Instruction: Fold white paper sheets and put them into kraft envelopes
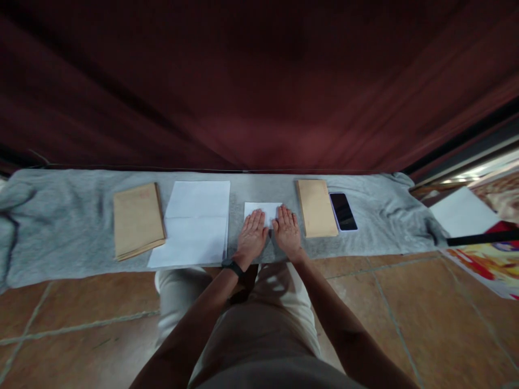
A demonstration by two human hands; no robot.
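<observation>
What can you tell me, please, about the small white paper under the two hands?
The small white paper looks plain and roughly rectangular, its far edge straight; whether it is folded is unclear. It lies flat on the grey cloth, between larger white sheets and a brown stack. The left hand and right hand rest on it, hiding its near corners.
</observation>
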